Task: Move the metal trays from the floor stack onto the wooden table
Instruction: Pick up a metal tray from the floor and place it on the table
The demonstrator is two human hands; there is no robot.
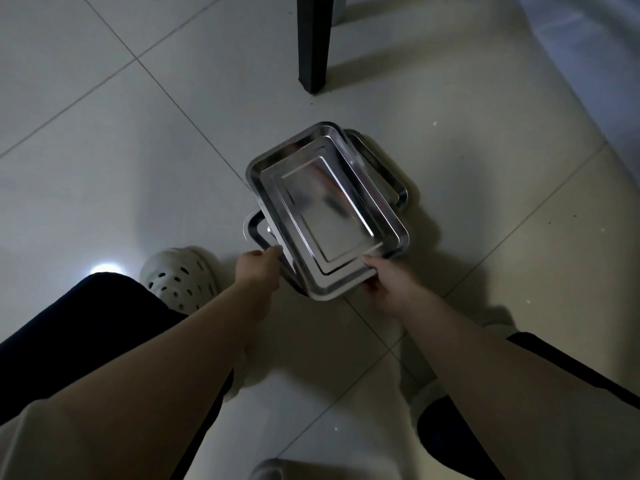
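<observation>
A stack of shiny rectangular metal trays [329,209] lies on the tiled floor in front of me, the layers skewed against each other. The top tray sits askew, its near end sticking out toward me. A lower tray [384,168] shows at the back right, and another corner shows at the left. My left hand [258,270] pinches the near left edge of the stack. My right hand [389,280] grips the near right corner of the top tray, thumb on the rim. The wooden table top is out of view.
A dark table leg [311,46] stands on the floor just beyond the trays. My left foot in a pale perforated clog [181,280] is beside the stack. Pale tiles spread to the left, and a light wall or panel runs along the right.
</observation>
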